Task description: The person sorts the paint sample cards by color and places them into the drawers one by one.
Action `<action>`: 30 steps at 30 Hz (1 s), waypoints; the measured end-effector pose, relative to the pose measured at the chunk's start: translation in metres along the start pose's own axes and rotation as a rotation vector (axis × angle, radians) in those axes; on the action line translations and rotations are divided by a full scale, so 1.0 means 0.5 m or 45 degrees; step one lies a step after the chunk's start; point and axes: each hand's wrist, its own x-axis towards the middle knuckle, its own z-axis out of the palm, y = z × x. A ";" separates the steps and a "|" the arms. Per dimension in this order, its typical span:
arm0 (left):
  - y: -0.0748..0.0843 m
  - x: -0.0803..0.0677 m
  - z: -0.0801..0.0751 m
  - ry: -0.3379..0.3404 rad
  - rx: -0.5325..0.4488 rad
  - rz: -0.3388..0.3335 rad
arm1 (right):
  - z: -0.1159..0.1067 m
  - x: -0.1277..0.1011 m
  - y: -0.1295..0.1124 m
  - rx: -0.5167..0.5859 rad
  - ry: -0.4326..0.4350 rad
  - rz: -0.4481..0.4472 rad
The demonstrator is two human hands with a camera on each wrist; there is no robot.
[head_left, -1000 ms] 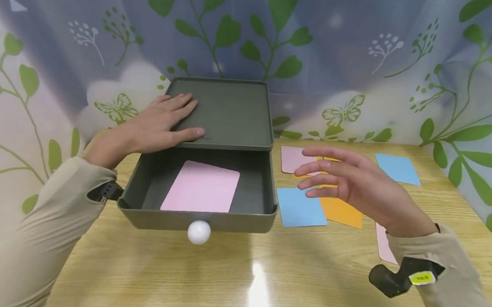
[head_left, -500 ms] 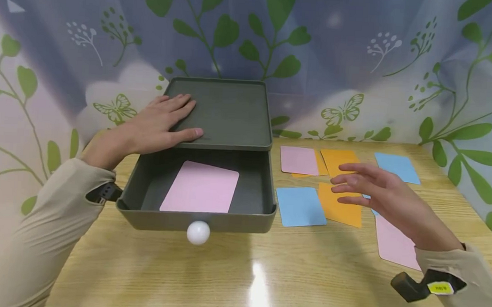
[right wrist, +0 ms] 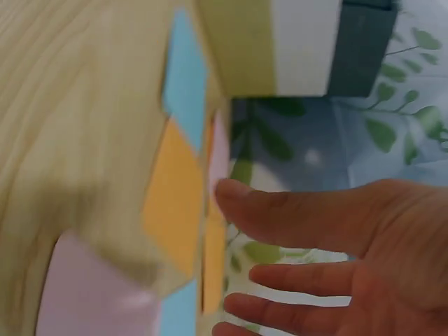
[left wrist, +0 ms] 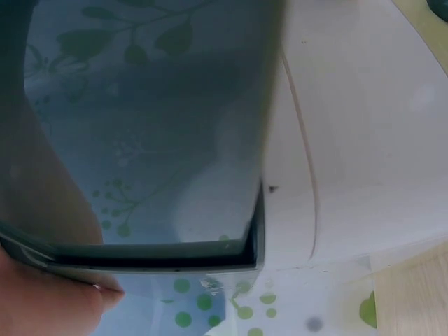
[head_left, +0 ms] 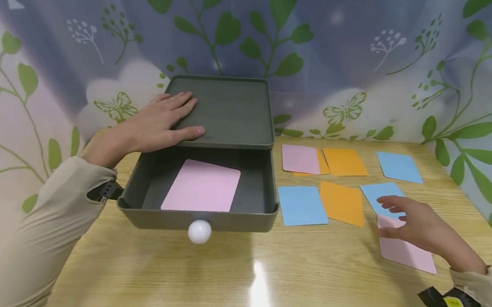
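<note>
My left hand (head_left: pixel 163 120) rests spread on the flat top of a dark grey-green box (head_left: pixel 231 110), near its left edge. The box's drawer (head_left: pixel 195 220), with a white round knob (head_left: pixel 199 232), is pulled out. Inside lies a pink card (head_left: pixel 201 187). My right hand (head_left: pixel 415 225) hovers over another pink card (head_left: pixel 409 250) at the right, thumb and fingers apart and holding nothing. A blue card (head_left: pixel 380 194) lies partly under that hand in the head view. In the right wrist view, the right thumb (right wrist: pixel 280 217) and fingers are extended.
Several more cards lie on the wooden table (head_left: pixel 306 279) right of the box: a blue card (head_left: pixel 303 205), an orange card (head_left: pixel 342 204), a pink card (head_left: pixel 299 158) overlapping orange, another orange card (head_left: pixel 345 162) and a far blue card (head_left: pixel 399 167). A leaf-patterned curtain (head_left: pixel 332 60) hangs behind.
My right hand has moved right and toward me, from above the orange and blue cards to above the pink card at the right. My left hand stays on the box top.
</note>
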 end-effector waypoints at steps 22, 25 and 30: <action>0.007 0.001 0.000 0.008 0.007 -0.010 | 0.022 0.005 0.110 -0.291 -0.073 0.007; 0.007 0.001 -0.001 0.006 0.008 -0.013 | 0.026 0.005 0.113 -0.286 -0.061 -0.005; 0.006 0.000 -0.001 0.000 0.006 -0.014 | 0.028 0.005 0.111 -0.277 -0.047 -0.030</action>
